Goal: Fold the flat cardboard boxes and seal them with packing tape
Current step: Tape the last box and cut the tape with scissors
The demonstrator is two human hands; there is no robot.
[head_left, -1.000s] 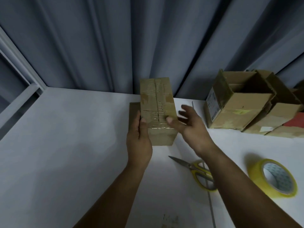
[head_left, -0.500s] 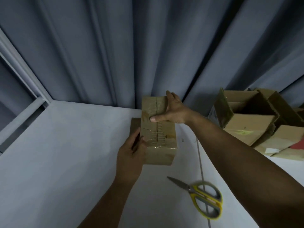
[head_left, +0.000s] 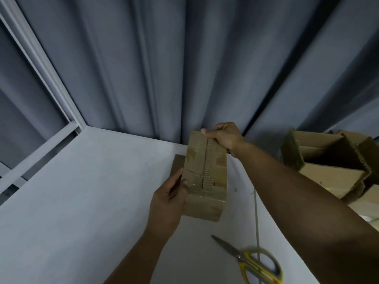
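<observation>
"Cardboard box [head_left: 205, 181]: where does it lie, and along which axis?"

"Working outward from you: the scissors [head_left: 256, 265] lie at the near right of the surface [head_left: 82, 191], clear of both hands. Beyond them the box sits right of centre, toward the far edge. Its long axis runs straight away from you."

"Hand states?"

"Your left hand [head_left: 168, 199] grips the near left edge, with the thumb on the top face. Your right hand [head_left: 225, 138] is clamped over the far end, with the thumb laid across the seam. The hands are apart, one at each end, and the left is nearer to you. Whether the base rests on the surface cannot be confirmed."

"Box condition?"

"Closed. A ragged strip of exposed corrugation follows the centre seam lengthwise, and glossy tape shows over the near end. Judgement: the step in hand is pressing the tape down at the far end. A flat cardboard piece [head_left: 177, 163] lies just beside the box at left. Open boxes [head_left: 328, 175] stand at the right edge."
</observation>
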